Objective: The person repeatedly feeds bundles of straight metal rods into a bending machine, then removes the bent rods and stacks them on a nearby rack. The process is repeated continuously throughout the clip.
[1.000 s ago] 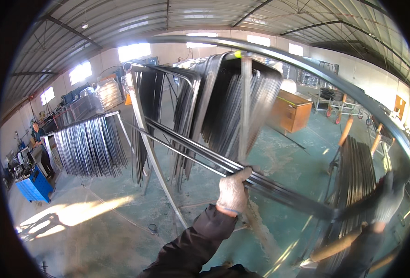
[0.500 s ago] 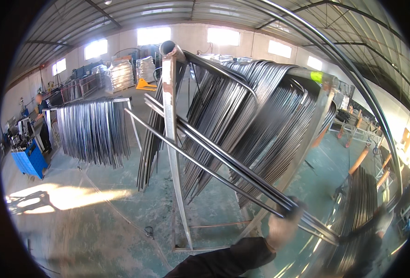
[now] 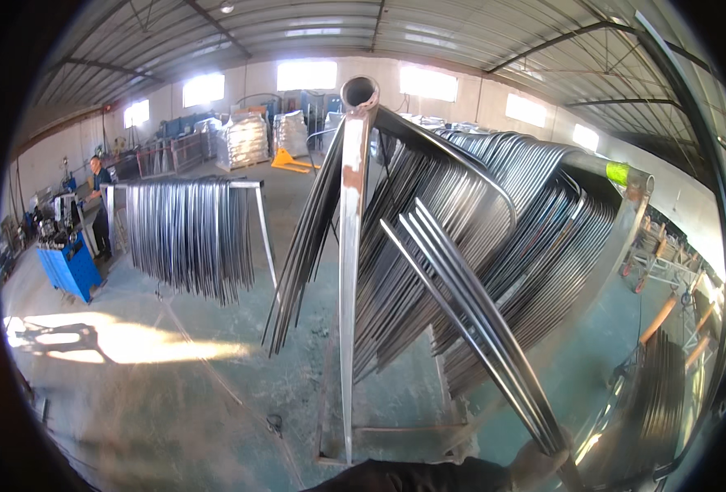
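Near the bottom right, my left hand (image 3: 537, 466) is closed around several long dark metal tubes (image 3: 486, 320). Their free ends point up and away, in front of the loaded rack. Beside them stands the rack's front post (image 3: 352, 271), topped by an open round pipe end (image 3: 359, 93). Many bent metal tubes (image 3: 428, 246) hang over the rack's top bar, which has a yellow-green mark (image 3: 617, 173) near its right end. More long dark tubing (image 3: 719, 172) curves down the right side of the view. I cannot make out my right hand there.
A second rack of hanging tubes (image 3: 189, 238) stands at the left, near a blue bin (image 3: 69, 271) and a co-worker (image 3: 100, 201). Farther back are a yellow pallet jack (image 3: 293, 160) and wrapped pallets (image 3: 244, 139). More tubes (image 3: 658, 394) rest on a low rack at the right.
My left hand has moved down and right with the tubes, whose free ends swung right, away from the front post. My right hand has left view. The scene has shifted rightward.
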A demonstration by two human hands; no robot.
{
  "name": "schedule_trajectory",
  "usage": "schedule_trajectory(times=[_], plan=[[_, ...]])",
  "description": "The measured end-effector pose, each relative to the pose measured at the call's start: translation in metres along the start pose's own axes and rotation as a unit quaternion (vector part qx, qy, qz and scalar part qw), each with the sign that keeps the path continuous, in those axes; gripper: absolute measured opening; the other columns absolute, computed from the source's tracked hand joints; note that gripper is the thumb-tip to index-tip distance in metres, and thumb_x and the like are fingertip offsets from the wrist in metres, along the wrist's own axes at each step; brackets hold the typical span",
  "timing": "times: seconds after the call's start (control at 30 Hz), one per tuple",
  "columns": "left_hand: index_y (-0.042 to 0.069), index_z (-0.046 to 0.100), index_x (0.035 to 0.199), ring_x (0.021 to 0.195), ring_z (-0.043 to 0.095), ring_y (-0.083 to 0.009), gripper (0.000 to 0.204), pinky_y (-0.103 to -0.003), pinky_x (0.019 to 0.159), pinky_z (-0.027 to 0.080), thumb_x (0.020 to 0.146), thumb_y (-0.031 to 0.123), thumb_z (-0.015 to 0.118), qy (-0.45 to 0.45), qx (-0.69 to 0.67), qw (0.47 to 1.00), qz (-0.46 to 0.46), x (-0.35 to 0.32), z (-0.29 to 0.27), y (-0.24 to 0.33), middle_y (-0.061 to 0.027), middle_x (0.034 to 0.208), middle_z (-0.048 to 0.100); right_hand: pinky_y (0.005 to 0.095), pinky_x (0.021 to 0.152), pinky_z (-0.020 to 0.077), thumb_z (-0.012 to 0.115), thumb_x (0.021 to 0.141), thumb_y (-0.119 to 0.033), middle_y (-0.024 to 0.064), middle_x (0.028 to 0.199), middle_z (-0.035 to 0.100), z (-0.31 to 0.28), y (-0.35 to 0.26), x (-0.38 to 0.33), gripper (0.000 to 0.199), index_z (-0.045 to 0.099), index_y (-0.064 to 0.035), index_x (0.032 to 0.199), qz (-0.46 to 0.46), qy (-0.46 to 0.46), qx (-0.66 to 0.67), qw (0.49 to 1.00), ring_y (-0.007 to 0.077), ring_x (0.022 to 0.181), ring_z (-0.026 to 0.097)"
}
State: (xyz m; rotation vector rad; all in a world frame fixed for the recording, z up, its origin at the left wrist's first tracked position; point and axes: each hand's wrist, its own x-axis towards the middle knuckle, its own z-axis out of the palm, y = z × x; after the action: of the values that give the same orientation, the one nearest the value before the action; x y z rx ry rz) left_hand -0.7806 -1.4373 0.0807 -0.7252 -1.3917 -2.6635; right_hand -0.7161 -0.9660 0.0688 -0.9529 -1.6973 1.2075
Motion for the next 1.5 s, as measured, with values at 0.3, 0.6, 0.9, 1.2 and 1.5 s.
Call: schedule_trajectory(times=[0.3,0.6,0.9,1.2,1.5], plan=[[0.002,0.07,0.126,0.112,0.078,-0.0236,0.025,-0.039,0.099,0.063,0.101,0.0,0.076,0.014,0.083,0.992,-0.099,0.027,-0.125,0.062,-0.0112,0.117,0.08,0.0307,0.052,0.0375,0.065,0.112,-0.035,-0.0034,0.067,0.049,0.023,-0.04,-0.059,0.031,0.059,-0.0147,0.089,-0.035,0.053,0.033,0.997,0.0103,0.055,0.047],[0.002,0.071,0.122,0.11,0.076,-0.0247,0.023,-0.04,0.106,0.059,0.102,-0.009,0.072,0.147,-0.253,0.956,-0.029,0.089,-0.137,0.183,-0.0132,0.117,0.079,0.036,0.059,0.047,0.063,0.113,-0.029,0.004,0.077,0.058,0.073,-0.388,-0.057,0.03,0.067,-0.0045,0.131,-0.597,0.137,-0.162,0.773,0.0183,0.06,0.055],[0.002,0.07,0.128,0.113,0.077,-0.0322,0.019,-0.054,0.106,0.063,0.11,0.007,0.07,0.084,-0.247,0.965,0.042,0.115,-0.168,0.258,-0.0151,0.125,0.077,0.0398,0.066,0.0519,0.071,0.11,-0.042,0.0081,0.075,0.066,0.239,-0.697,-0.263,0.042,0.073,-0.0014,0.123,-0.652,0.081,-0.035,0.753,0.0208,0.068,0.066],[0.004,0.074,0.125,0.102,0.076,-0.021,0.023,-0.041,0.096,0.063,0.106,0.014,0.082,0.254,0.041,0.96,0.111,0.067,-0.247,0.246,-0.0077,0.114,0.076,0.0499,0.107,0.0573,0.059,0.102,-0.018,0.0176,0.139,0.076,0.461,-0.631,-0.539,0.046,0.071,-0.0043,0.145,-0.801,-0.128,-0.051,0.583,0.0381,0.131,0.072],[0.006,0.073,0.121,0.097,0.067,-0.0171,0.023,-0.035,0.086,0.055,0.103,0.019,0.075,0.239,0.131,0.958,-0.088,0.033,-0.306,0.173,-0.005,0.109,0.073,0.0542,0.119,0.0465,0.066,0.099,-0.029,0.0212,0.156,0.061,0.411,-0.361,-0.481,0.065,0.058,-0.0062,0.159,-0.692,-0.293,0.022,0.66,0.0383,0.144,0.059]])
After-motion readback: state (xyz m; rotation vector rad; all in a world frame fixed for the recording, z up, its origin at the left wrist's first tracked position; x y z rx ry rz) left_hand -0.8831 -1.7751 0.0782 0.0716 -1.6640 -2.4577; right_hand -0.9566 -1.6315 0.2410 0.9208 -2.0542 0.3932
